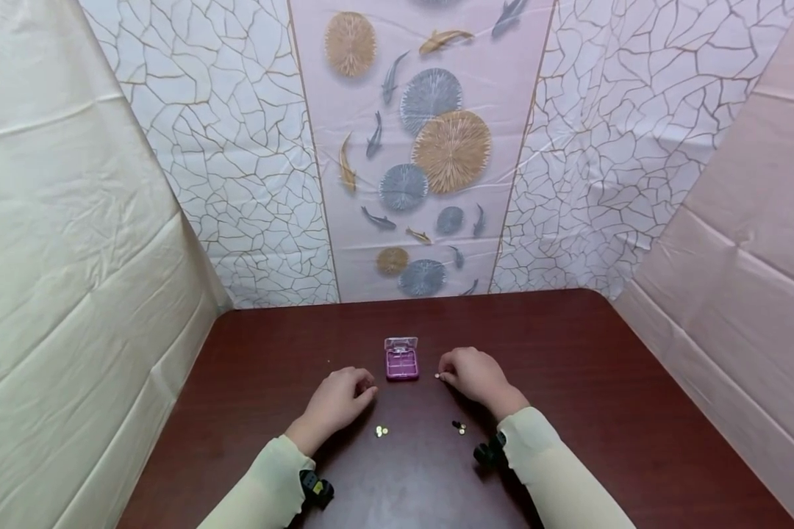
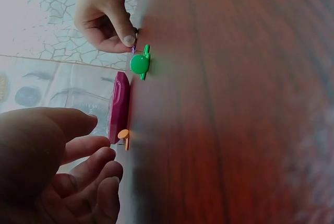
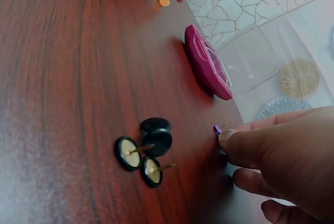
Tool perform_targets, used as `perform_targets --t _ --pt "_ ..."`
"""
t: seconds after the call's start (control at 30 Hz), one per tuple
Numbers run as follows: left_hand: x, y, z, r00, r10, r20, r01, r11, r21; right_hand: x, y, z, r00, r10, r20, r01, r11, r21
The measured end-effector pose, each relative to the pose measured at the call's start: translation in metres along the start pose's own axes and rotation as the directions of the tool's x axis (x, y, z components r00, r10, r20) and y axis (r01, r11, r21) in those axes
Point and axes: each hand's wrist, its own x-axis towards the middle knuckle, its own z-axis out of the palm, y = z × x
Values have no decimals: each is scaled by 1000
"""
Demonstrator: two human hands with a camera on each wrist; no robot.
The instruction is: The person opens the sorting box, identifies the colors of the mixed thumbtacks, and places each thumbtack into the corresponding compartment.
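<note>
A small magenta case (image 1: 402, 365) with compartments and a raised clear lid (image 3: 250, 59) stands between the hands. My right hand (image 1: 476, 373) is to its right, thumb and forefinger pinching a purple thumbtack (image 3: 217, 129) close over the table. Its pin shows beside the fingertips in the right wrist view. My left hand (image 1: 339, 397) is left of the case, fingers loosely bent and holding nothing. An orange thumbtack (image 3: 163, 1) lies near its fingertips; in the head view that hand hides it. Green thumbtacks (image 2: 139, 64) lie on the table nearer me.
Several black thumbtacks (image 3: 156, 139) lie in a cluster by my right wrist, some with pins up. The dark red wooden table (image 1: 410, 485) ends at a patterned cloth backdrop (image 1: 430, 220). Pale cloth walls (image 1: 86, 294) stand at both sides.
</note>
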Motion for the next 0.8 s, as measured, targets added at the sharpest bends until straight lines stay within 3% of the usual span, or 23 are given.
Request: perform_targets --t 0.23,0.5,0.8 --pt "4 -2 -2 1000 -14 5 14 1000 -3 3 1 -5 999 34 7 -35 999 21" --pt "4 -3 -1 1000 -28 9 28 1000 -9 11 -1 -9 999 35 -38 -34 999 33" --pt "6 -1 -6 1000 9 1 -9 1000 -27 28 -13 -13 998 42 -55 -40 998 39"
